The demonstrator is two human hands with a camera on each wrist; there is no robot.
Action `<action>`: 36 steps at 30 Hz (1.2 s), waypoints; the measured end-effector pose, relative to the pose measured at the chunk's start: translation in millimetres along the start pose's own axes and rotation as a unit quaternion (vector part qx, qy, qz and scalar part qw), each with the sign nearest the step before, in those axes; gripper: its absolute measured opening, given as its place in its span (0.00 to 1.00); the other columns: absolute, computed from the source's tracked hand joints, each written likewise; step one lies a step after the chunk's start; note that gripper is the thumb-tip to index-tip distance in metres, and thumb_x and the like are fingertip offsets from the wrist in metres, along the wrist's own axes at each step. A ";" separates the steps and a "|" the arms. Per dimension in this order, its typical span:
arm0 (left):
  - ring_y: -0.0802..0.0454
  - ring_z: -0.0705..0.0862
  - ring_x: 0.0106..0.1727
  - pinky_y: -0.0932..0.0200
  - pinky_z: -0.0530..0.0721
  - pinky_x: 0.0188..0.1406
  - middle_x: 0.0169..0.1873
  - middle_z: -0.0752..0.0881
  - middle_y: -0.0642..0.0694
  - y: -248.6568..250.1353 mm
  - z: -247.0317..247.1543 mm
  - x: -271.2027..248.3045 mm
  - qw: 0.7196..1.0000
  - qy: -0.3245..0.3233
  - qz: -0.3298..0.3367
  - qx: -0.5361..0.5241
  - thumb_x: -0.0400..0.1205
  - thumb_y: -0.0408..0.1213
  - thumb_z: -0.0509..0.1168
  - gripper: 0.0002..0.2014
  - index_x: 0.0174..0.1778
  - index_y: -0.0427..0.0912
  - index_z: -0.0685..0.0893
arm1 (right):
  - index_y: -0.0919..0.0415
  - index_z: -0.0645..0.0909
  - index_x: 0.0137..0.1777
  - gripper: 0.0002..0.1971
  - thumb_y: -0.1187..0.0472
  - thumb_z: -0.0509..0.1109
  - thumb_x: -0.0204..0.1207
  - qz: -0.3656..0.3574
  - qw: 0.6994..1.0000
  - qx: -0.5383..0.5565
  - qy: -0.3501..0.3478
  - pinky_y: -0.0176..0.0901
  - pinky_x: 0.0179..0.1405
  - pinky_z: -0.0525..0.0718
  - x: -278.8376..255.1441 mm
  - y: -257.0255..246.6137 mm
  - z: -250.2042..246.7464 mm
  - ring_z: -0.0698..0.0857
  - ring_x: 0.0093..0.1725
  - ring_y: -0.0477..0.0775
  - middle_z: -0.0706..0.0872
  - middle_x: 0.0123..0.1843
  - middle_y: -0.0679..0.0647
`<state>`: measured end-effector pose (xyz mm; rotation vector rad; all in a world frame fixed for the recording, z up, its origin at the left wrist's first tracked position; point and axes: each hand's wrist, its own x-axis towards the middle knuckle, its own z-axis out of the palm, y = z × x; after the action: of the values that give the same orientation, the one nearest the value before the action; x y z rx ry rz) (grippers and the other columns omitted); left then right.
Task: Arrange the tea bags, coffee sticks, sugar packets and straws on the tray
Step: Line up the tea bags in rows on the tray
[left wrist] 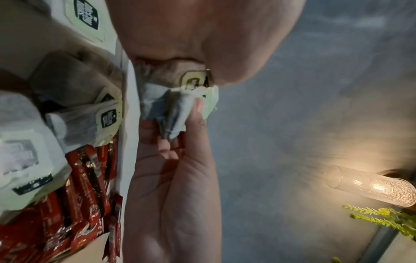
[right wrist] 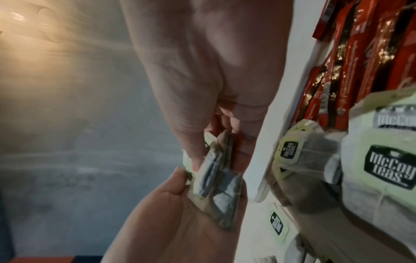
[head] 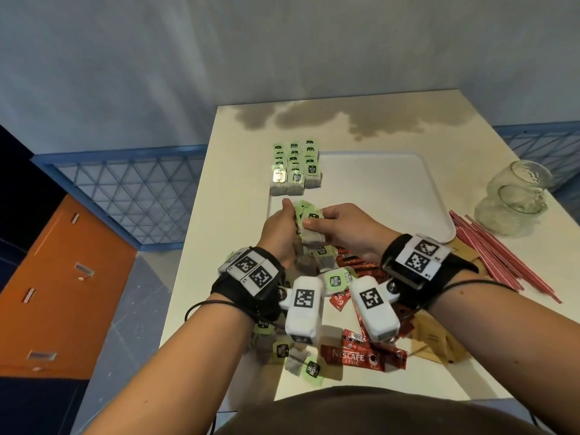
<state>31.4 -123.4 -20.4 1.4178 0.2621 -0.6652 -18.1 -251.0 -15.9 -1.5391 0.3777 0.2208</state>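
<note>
Both hands meet over the near left corner of the white tray [head: 392,183], squaring a small bundle of tea bags [head: 309,221]; the left hand [head: 279,230] is curled round the bundle from its own side, and the right hand [head: 342,229] pinches the bags' edges between thumb and fingers; the wrist views show the paper edges fanned and uneven, so the step in hand looks like evening them into one neat stack; to do it well, keep the pinch light so the thin bags are not crushed, tap the edges flush, turn the green tags one way, and set the stack just in front of the three rows of tea bags [head: 295,164] at the tray's far left corner, in line with them; the loose tea bags [head: 335,279], coffee sticks [head: 361,356], sugar packets [head: 436,339] and straws [head: 496,259] lie on the surface, not yet arranged.
</note>
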 end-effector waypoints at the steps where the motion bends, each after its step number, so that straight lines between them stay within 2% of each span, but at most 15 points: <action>1: 0.37 0.88 0.53 0.40 0.85 0.59 0.54 0.88 0.33 1.0 0.5 -2.3 1.000 -0.009 -0.003 0.004 0.90 0.52 0.50 0.24 0.60 0.35 0.82 | 0.75 0.86 0.54 0.14 0.62 0.75 0.78 -0.006 0.999 -0.037 0.011 0.53 0.55 0.90 0.2 0.9 -0.8 0.90 0.46 0.60 0.90 0.52 0.70; 4: 0.36 0.88 0.55 0.37 0.85 0.60 0.54 0.88 0.34 2.1 -2.2 -2.3 0.996 -0.025 0.016 0.084 0.90 0.52 0.50 0.23 0.59 0.36 0.81 | 0.69 0.89 0.49 0.11 0.58 0.76 0.77 -0.032 0.989 -0.138 0.050 0.48 0.46 0.88 -2.3 1.5 -3.2 0.89 0.40 0.55 0.92 0.46 0.65; 6: 0.42 0.85 0.53 0.44 0.86 0.54 0.55 0.83 0.44 1.0 -2.7 -2.9 0.993 -0.013 0.034 0.110 0.89 0.53 0.53 0.20 0.68 0.42 0.71 | 0.64 0.88 0.44 0.11 0.55 0.76 0.76 -0.059 0.967 -0.224 0.105 0.48 0.40 0.85 -1.9 3.0 -7.1 0.88 0.38 0.55 0.91 0.41 0.61; 8: 0.43 0.82 0.59 0.44 0.84 0.62 0.61 0.77 0.47 -3.5 0.8 -4.4 0.991 -0.020 0.039 0.128 0.86 0.56 0.58 0.28 0.78 0.50 0.58 | 0.64 0.85 0.39 0.13 0.53 0.75 0.76 -0.082 0.940 -0.299 0.142 0.45 0.34 0.77 -1.8 3.5 -12.0 0.83 0.36 0.57 0.86 0.35 0.58; 10: 0.39 0.80 0.67 0.42 0.81 0.66 0.68 0.76 0.43 -11.2 7.4 -8.3 0.985 -0.079 0.032 0.152 0.78 0.67 0.60 0.41 0.83 0.50 0.56 | 0.65 0.82 0.38 0.12 0.56 0.75 0.76 -0.092 0.927 -0.338 0.136 0.41 0.30 0.73 -4.8 1.7 -10.8 0.78 0.34 0.53 0.81 0.32 0.54; 13: 0.37 0.85 0.62 0.45 0.84 0.62 0.66 0.81 0.31 -19.3 13.0 -6.3 0.979 -0.121 0.056 0.153 0.61 0.80 0.57 0.57 0.78 0.41 0.67 | 0.64 0.85 0.42 0.03 0.65 0.70 0.75 -0.097 0.936 -0.324 0.097 0.45 0.41 0.86 -6.0 -0.3 -5.2 0.86 0.39 0.53 0.87 0.37 0.53; 16: 0.43 0.87 0.54 0.41 0.85 0.62 0.52 0.85 0.37 -23.4 8.2 -0.7 0.975 -0.115 0.083 0.172 0.58 0.86 0.56 0.59 0.72 0.40 0.76 | 0.68 0.87 0.48 0.12 0.66 0.62 0.78 -0.062 0.963 -0.260 0.027 0.59 0.55 0.88 -9.3 -2.4 -3.2 0.90 0.45 0.60 0.91 0.44 0.62; 19: 0.43 0.89 0.49 0.44 0.87 0.54 0.43 0.89 0.42 -27.5 -5.6 2.2 0.974 -0.119 0.088 0.173 0.66 0.78 0.64 0.42 0.58 0.42 0.86 | 0.73 0.85 0.49 0.15 0.63 0.60 0.85 -0.015 0.991 -0.129 -0.024 0.54 0.55 0.89 -12.3 -4.4 -3.5 0.90 0.45 0.61 0.89 0.44 0.67; 20: 0.41 0.89 0.49 0.41 0.85 0.55 0.42 0.90 0.42 -30.1 -10.1 4.5 0.974 -0.110 0.088 0.178 0.68 0.74 0.66 0.32 0.49 0.49 0.90 | 0.74 0.84 0.51 0.13 0.65 0.61 0.85 -0.015 0.995 -0.096 -0.025 0.50 0.52 0.90 -12.7 -4.8 -3.5 0.90 0.44 0.59 0.89 0.44 0.66; 22: 0.40 0.88 0.46 0.41 0.85 0.53 0.41 0.91 0.41 -32.3 -18.2 6.9 0.982 -0.057 0.079 0.160 0.71 0.62 0.71 0.19 0.40 0.49 0.90 | 0.76 0.85 0.52 0.12 0.66 0.64 0.84 -0.026 0.998 -0.058 0.005 0.47 0.48 0.91 -12.0 -1.4 -6.5 0.90 0.40 0.57 0.88 0.43 0.67; 25: 0.36 0.88 0.42 0.40 0.88 0.43 0.40 0.89 0.38 -33.8 -29.0 8.5 0.990 0.008 0.042 0.132 0.78 0.37 0.70 0.02 0.42 0.42 0.86 | 0.69 0.86 0.49 0.08 0.62 0.70 0.80 -0.027 0.976 -0.210 0.058 0.48 0.44 0.91 -7.7 10.9 -14.7 0.89 0.34 0.56 0.90 0.41 0.64; 27: 0.32 0.89 0.47 0.31 0.87 0.49 0.41 0.89 0.36 -32.8 -35.7 10.4 0.989 0.019 0.026 0.141 0.78 0.34 0.69 0.01 0.43 0.41 0.85 | 0.64 0.85 0.47 0.12 0.54 0.76 0.75 -0.007 0.939 -0.340 0.045 0.41 0.36 0.88 -6.5 19.8 -16.8 0.90 0.34 0.52 0.91 0.39 0.56; 30: 0.33 0.90 0.47 0.30 0.87 0.50 0.40 0.89 0.38 -30.9 -38.9 9.4 0.988 0.015 0.025 0.153 0.78 0.33 0.68 0.01 0.43 0.43 0.85 | 0.57 0.81 0.50 0.23 0.43 0.82 0.65 0.001 0.889 -0.457 0.038 0.40 0.35 0.78 -5.8 28.0 -13.6 0.85 0.43 0.51 0.86 0.44 0.50; 34: 0.39 0.87 0.40 0.42 0.88 0.42 0.38 0.87 0.40 -31.2 -43.8 9.5 0.981 0.008 0.060 0.182 0.76 0.31 0.67 0.04 0.43 0.44 0.84 | 0.54 0.79 0.54 0.25 0.48 0.84 0.61 -0.006 0.885 -0.465 0.020 0.41 0.38 0.78 -1.6 31.0 -10.4 0.82 0.45 0.50 0.83 0.44 0.47; 36: 0.38 0.88 0.45 0.40 0.89 0.47 0.43 0.89 0.40 -30.0 -46.7 8.8 0.977 0.012 0.071 0.198 0.74 0.32 0.69 0.06 0.45 0.45 0.84 | 0.54 0.82 0.52 0.19 0.52 0.82 0.64 -0.012 0.884 -0.467 0.014 0.44 0.42 0.83 -1.8 29.0 -10.6 0.84 0.44 0.50 0.85 0.42 0.47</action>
<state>31.4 -81.1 -57.5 1.8092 0.0450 -0.6023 -31.7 -260.6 -42.0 -2.5019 0.2795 0.3968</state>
